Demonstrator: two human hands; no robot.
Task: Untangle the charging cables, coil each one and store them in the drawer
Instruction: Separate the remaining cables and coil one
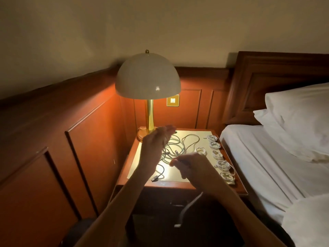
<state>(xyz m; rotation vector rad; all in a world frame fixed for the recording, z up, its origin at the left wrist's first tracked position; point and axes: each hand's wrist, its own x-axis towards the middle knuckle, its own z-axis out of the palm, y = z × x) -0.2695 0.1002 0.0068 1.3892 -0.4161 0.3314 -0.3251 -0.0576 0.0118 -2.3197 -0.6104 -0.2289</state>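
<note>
Farthest left, the left hand [156, 141] is raised on edge above the brass-topped wooden bedside table [169, 174]. Its fingers are stretched nearly straight and point right. A thin dark strand runs close by its palm, but blur hides whether anything is caught there.

Just right of it and lower, a loose tangle of dark and greenish charging cables [175, 147] sprawls over the middle of the table. A black cable with a flat plug [156, 176] trails from it toward the near edge.

Next comes the right hand [190, 168], lower and nearer the person, its fingers curled in as if pinching. A white charging cable [187, 207] comes out from under its wrist and hangs down past the table's front, its white plug [177, 225] dangling free. I judge that this hand holds the cable.

That cable's long axis runs from the right hand down toward the person and away from the left hand. Coiling it would therefore mean drawing the slack up and leftward across the gap between the hands.

Further right, one small white coil [200, 150] lies beside a row of white coiled cables [219, 157] along the table's right edge. These are already wound but not yet stowed. The front below the table is too dark to make out a drawer.
</note>
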